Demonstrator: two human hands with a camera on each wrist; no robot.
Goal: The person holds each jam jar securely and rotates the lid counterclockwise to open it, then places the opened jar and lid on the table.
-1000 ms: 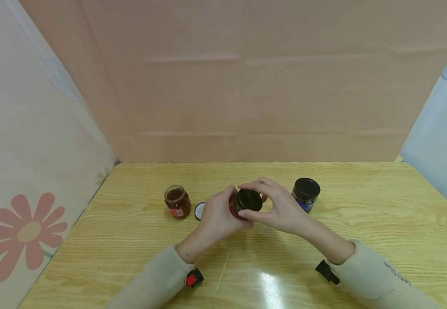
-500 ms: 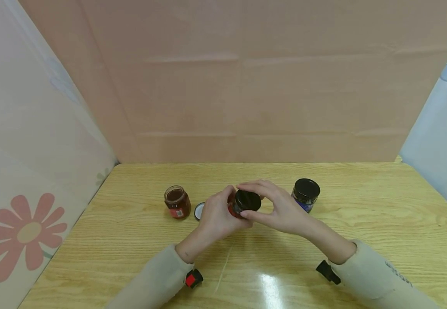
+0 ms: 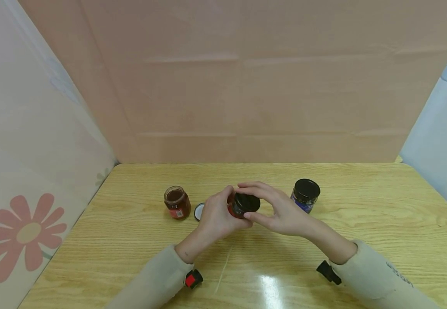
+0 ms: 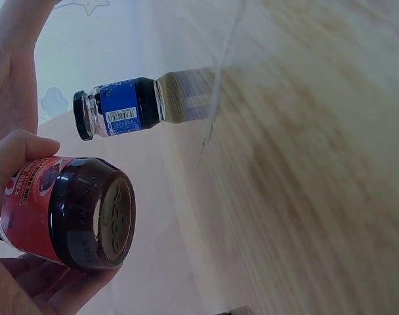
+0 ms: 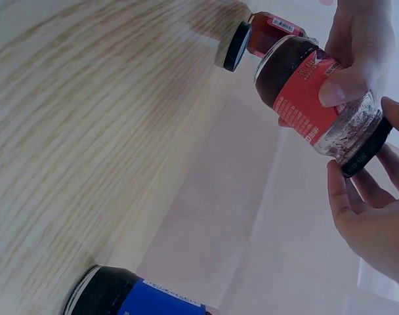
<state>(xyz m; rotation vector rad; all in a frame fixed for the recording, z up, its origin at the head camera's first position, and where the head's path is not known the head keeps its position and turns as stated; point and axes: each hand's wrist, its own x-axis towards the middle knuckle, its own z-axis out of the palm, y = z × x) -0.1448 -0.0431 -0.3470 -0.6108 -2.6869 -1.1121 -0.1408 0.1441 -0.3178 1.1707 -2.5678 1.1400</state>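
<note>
A flowered wall [image 3: 53,128] is met by the wooden table [image 3: 123,249]. Toward its left edge, an open dark-filled jar [image 3: 178,204] is set; above mid-table, a red-labelled jar [image 5: 304,92] is gripped by the left hand [image 3: 220,216], its cap [image 3: 247,202] pinched by the right hand [image 3: 283,210]; farther right, a blue-labelled jar [image 3: 305,195].

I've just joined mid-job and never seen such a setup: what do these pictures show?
There is no robot, just a person's bare hands. One camera, on the head, looks forward and down; the others sit on each wrist, so their pictures look sideways. The left hand holds a red-labelled jar off the table; the right hand grips its black lid. On the table are an open jar, a loose lid and a closed blue-labelled jar.
</note>
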